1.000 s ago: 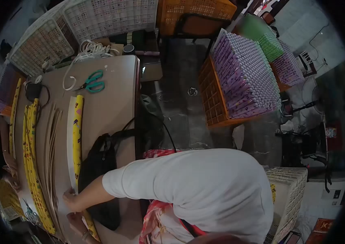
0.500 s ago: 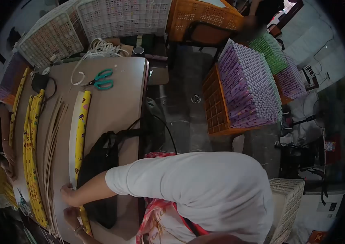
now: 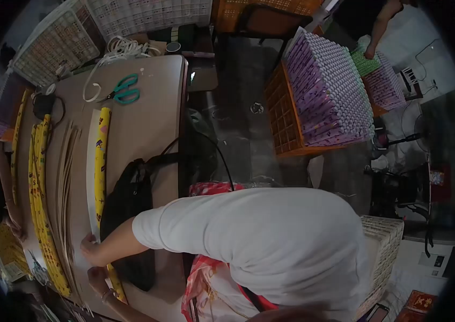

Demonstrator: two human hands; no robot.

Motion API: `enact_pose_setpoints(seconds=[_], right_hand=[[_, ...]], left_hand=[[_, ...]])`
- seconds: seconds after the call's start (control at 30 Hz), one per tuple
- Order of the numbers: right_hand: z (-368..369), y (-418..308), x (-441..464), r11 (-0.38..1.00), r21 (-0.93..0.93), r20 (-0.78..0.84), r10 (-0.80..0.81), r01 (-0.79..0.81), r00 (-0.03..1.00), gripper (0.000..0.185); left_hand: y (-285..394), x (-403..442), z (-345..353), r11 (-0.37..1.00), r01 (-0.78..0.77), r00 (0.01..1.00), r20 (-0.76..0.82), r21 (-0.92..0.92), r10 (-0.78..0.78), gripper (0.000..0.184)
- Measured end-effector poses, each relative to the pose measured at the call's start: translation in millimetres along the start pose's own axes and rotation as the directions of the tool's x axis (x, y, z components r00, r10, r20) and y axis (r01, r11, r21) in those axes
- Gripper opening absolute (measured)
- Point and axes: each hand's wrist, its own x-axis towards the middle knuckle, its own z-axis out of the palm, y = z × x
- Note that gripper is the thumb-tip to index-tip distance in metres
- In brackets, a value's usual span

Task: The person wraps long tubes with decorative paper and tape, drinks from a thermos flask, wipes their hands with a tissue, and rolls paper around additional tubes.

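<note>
A long yellow patterned roll [image 3: 100, 161] with a pale flat strip [image 3: 92, 193] along its left side lies on the table. My right hand [image 3: 90, 248], at the end of the white sleeve, is closed at the strip's lower part. Just below it, my left hand [image 3: 97, 280], with a bracelet at the wrist, is closed beside the roll's lower end [image 3: 115, 284]. My fingertips are small and partly hidden. A black bag [image 3: 131, 214] lies against the roll, under my right forearm.
Thin tan strips [image 3: 65, 188] and more yellow rolls [image 3: 38, 198] lie leftward. Teal-handled scissors [image 3: 125, 90] rest near the table's [image 3: 155, 102] far end. A co-worker's hand [image 3: 17, 228] is at the left edge. Another person's hand [image 3: 369, 52] touches green rolls [image 3: 366, 64] behind purple ones [image 3: 324, 96].
The view has shifted slightly. Both my hands stay at the lower part of the yellow roll. At the upper right, another person's arm now reaches down to the green rolls.
</note>
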Motion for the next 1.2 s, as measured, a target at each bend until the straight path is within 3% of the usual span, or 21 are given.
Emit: enact_pose_setpoints(seconds=[0.1,0.2,0.27,0.4,0.5,0.57,0.7,0.77,0.87,1.2], right_hand=[[-2.4,0.8,-0.5,0.999,0.052,0.018,0.003,-0.004,1.0,0.035],[-0.3,4.2,-1.0,0.997,0.078,0.039,0.01,-0.013,0.999,0.036],[-0.3,4.5,1.3,0.996,0.085,0.049,0.015,-0.019,0.999,0.036],[0.4,-1.2,7.5,0.996,0.088,0.072,0.013,-0.02,0.997,0.036],[1.1,-1.5,6.3,0.997,0.074,0.043,0.028,-0.031,0.999,0.035],[0.2,-2.7,3.3,0.997,0.07,0.05,0.022,-0.026,0.999,0.035],[0.4,-2.1,-0.3,0.998,0.057,0.054,0.013,-0.016,0.998,0.035],[-3.1,-1.6,-0.6,0.998,0.06,0.057,0.008,-0.012,0.998,0.035],[-4.1,-0.5,-3.8,0.999,0.053,0.065,0.009,-0.012,0.998,0.035],[-9.1,2.2,-6.8,1.0,0.016,0.103,0.008,-0.01,0.995,0.035]], left_hand=[[4.3,-1.8,0.0,0.994,0.075,0.997,0.007,-0.08,-0.075,0.009],[-0.6,-0.6,1.1,1.0,0.004,1.0,-0.031,-0.019,-0.005,0.01],[-14.1,2.2,-1.0,0.997,-0.024,0.999,-0.022,-0.068,0.023,0.022],[0.6,-0.5,-0.4,1.0,-0.01,0.999,-0.045,0.023,0.011,0.022],[24.6,-8.7,3.1,0.993,0.103,0.992,-0.08,0.064,-0.098,0.009],[15.6,-5.7,4.9,0.995,-0.044,0.993,-0.103,0.085,0.053,0.009],[31.0,-11.9,4.1,0.995,0.073,0.996,-0.041,-0.067,-0.076,0.005],[22.0,-9.5,7.3,0.996,-0.029,0.995,-0.093,-0.082,0.021,0.003],[29.0,-9.7,6.6,0.998,0.054,0.994,-0.097,0.033,-0.051,0.003],[-0.1,-0.2,-0.3,0.999,0.021,1.0,0.009,-0.05,-0.021,0.006]])
